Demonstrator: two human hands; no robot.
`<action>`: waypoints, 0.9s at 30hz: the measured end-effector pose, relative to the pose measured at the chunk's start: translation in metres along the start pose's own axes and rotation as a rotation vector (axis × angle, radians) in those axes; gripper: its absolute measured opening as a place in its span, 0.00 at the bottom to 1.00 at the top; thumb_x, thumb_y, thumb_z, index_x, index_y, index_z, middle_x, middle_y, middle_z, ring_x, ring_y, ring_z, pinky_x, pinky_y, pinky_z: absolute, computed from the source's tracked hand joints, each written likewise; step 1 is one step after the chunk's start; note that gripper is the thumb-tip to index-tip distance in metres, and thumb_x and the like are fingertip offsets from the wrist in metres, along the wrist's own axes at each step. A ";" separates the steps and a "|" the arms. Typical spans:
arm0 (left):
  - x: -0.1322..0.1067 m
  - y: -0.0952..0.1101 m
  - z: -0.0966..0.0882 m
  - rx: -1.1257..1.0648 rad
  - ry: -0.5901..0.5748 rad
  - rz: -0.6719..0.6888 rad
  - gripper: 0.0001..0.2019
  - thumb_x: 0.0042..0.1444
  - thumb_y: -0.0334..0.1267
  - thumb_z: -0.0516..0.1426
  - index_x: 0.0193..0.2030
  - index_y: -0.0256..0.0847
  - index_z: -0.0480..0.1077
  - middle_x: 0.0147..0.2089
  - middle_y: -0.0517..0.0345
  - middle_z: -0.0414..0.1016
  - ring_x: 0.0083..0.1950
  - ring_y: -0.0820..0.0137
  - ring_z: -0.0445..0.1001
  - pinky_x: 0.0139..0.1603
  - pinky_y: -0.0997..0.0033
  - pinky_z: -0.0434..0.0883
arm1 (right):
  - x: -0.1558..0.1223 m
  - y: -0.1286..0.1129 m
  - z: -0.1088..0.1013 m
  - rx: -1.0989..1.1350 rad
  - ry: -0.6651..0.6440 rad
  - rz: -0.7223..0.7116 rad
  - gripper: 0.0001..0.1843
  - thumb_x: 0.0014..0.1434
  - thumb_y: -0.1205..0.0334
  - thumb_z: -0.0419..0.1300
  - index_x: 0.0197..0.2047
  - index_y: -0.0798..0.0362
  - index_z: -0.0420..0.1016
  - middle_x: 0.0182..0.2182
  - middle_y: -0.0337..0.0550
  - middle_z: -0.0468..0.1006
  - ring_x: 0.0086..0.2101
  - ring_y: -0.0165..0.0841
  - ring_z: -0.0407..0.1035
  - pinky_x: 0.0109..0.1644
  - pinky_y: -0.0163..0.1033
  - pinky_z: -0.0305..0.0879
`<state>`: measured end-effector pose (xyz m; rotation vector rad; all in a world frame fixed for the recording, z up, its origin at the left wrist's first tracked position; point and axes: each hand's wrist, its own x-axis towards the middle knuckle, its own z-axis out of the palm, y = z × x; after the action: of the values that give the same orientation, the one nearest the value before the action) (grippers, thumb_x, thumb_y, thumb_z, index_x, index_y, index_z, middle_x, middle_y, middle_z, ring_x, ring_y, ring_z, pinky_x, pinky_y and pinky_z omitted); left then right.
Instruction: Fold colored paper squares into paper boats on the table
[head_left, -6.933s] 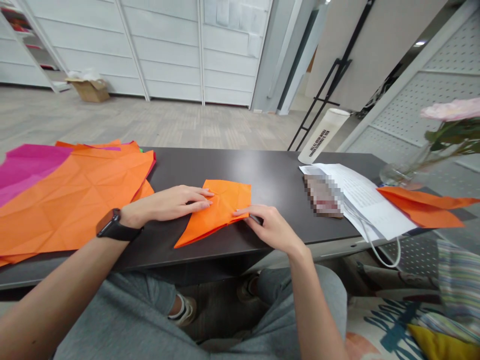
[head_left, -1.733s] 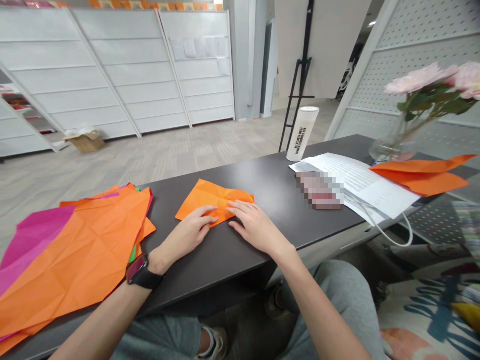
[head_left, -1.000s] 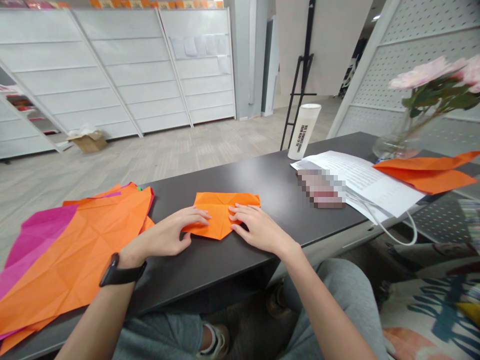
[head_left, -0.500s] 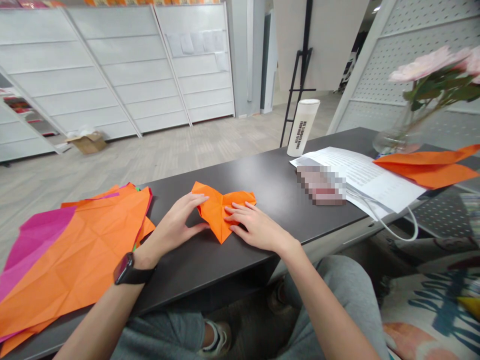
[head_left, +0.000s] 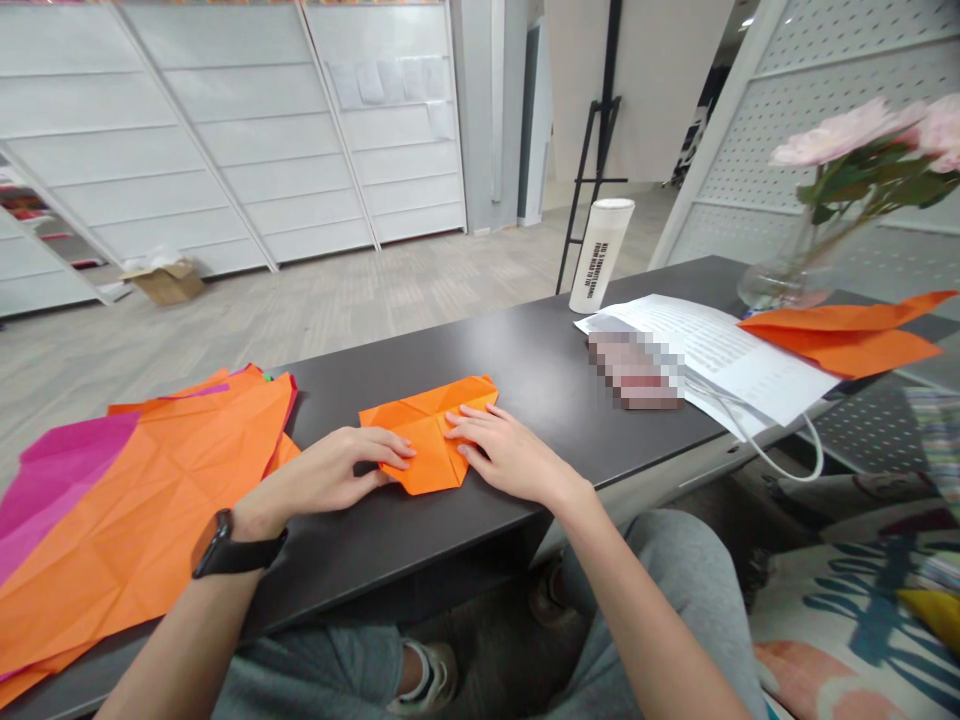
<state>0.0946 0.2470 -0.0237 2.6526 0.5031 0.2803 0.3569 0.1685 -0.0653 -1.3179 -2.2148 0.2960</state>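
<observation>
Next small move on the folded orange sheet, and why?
I'd probably run the right hand down the central crease of the folded orange sheet: its fingertips rest close to that line, the left hand is on the left side and could steady it, and the dark table backs it.
</observation>
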 end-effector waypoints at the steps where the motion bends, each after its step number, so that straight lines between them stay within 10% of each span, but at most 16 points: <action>1: 0.002 0.002 0.000 0.002 0.010 -0.030 0.11 0.63 0.34 0.52 0.42 0.44 0.77 0.47 0.54 0.81 0.49 0.66 0.79 0.53 0.65 0.73 | 0.000 0.000 -0.001 0.003 -0.007 -0.009 0.17 0.69 0.64 0.50 0.54 0.51 0.77 0.61 0.46 0.72 0.63 0.38 0.62 0.69 0.52 0.53; 8: 0.015 -0.004 0.019 0.099 0.273 -0.317 0.15 0.62 0.47 0.55 0.51 0.42 0.67 0.46 0.53 0.79 0.47 0.61 0.78 0.49 0.61 0.74 | 0.000 -0.006 -0.005 -0.015 -0.027 -0.024 0.17 0.68 0.57 0.54 0.55 0.47 0.77 0.62 0.44 0.71 0.62 0.39 0.63 0.67 0.51 0.53; 14: 0.026 -0.013 0.036 0.183 0.342 -0.233 0.17 0.62 0.45 0.56 0.55 0.41 0.65 0.50 0.49 0.74 0.52 0.59 0.74 0.55 0.53 0.72 | -0.002 -0.010 -0.007 -0.026 -0.021 -0.024 0.21 0.66 0.55 0.57 0.59 0.50 0.72 0.61 0.46 0.72 0.62 0.40 0.63 0.65 0.49 0.54; 20: 0.024 0.000 0.032 0.320 0.217 -0.099 0.13 0.66 0.40 0.51 0.42 0.42 0.76 0.53 0.50 0.75 0.55 0.60 0.73 0.58 0.56 0.70 | -0.002 -0.009 -0.005 -0.034 -0.006 -0.018 0.17 0.67 0.56 0.55 0.55 0.50 0.75 0.60 0.45 0.72 0.61 0.39 0.63 0.65 0.49 0.54; 27: 0.012 0.005 0.033 0.264 -0.051 -0.111 0.23 0.68 0.46 0.48 0.67 0.44 0.62 0.71 0.48 0.59 0.70 0.59 0.59 0.69 0.52 0.60 | -0.001 -0.008 -0.003 -0.068 0.024 -0.003 0.18 0.69 0.57 0.52 0.58 0.51 0.74 0.60 0.46 0.73 0.60 0.39 0.64 0.65 0.48 0.56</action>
<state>0.1157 0.2347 -0.0498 2.8631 0.7114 0.1194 0.3529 0.1632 -0.0596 -1.3462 -2.2248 0.2048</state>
